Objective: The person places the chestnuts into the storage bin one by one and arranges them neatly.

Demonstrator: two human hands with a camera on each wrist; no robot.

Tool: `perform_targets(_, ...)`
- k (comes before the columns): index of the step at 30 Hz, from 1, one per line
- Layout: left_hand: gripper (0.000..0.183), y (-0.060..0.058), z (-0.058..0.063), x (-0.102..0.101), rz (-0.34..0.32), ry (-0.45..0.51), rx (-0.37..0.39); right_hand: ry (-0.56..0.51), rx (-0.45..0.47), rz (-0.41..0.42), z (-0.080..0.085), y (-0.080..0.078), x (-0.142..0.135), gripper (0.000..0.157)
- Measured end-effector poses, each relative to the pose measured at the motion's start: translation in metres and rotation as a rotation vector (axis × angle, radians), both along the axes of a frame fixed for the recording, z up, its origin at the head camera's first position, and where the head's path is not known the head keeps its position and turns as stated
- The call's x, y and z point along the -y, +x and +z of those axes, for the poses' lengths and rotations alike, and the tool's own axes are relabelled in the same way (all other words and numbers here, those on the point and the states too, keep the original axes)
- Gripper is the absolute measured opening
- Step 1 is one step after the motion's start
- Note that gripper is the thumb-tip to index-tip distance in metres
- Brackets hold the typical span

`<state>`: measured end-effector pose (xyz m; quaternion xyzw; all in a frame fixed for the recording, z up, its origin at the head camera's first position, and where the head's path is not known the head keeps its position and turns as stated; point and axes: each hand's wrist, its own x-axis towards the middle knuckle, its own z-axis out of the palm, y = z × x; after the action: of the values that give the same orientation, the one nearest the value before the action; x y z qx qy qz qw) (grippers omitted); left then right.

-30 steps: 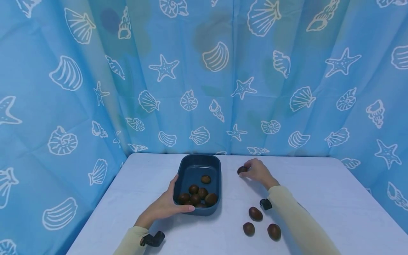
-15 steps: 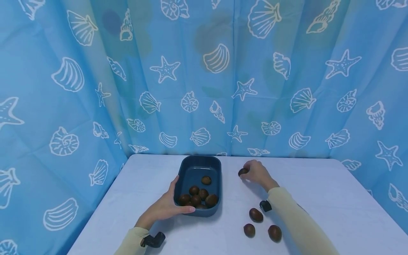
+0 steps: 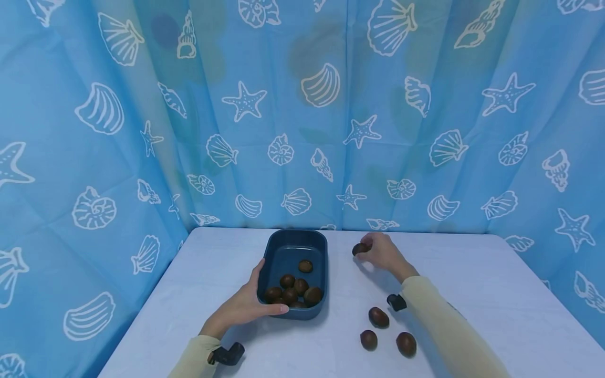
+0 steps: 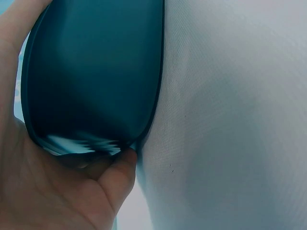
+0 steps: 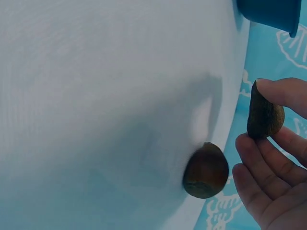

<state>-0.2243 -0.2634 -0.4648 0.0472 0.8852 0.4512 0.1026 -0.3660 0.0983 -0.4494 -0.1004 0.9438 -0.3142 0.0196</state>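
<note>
Brown chestnut, pinched by right hand, slightly higher than before.

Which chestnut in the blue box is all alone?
The chestnut nearest the far end of the box; the other chestnuts inside bunch at the near end.

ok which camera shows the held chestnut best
The right wrist view: the chestnut appears large there, pinched by the right hand. The head view shows it small, partly covered; the left wrist view misses it.
</note>
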Motion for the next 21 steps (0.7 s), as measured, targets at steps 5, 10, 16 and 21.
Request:
perform_targets(5, 0.132, 0.0, 0.001, 0.0, 0.002, -0.003, 0.003, -0.023, -0.013, 0.018, 0.007, 0.003, 0.0, 0.046)
perform_targets(10, 0.132, -0.002, 0.001, 0.001, -0.005, -0.003, -0.008, -0.063, -0.017, 0.044, 0.014, 0.004, 0.004, 0.046)
perform_targets(16, 0.133, -0.003, -0.001, 0.002, -0.015, -0.004, -0.017, -0.104, -0.045, 0.083, 0.023, 0.011, 0.013, 0.045)
perform_targets(21, 0.133, -0.003, -0.002, 0.002, -0.022, 0.01, -0.019, -0.14, -0.065, 0.119, 0.029, 0.02, 0.023, 0.043)
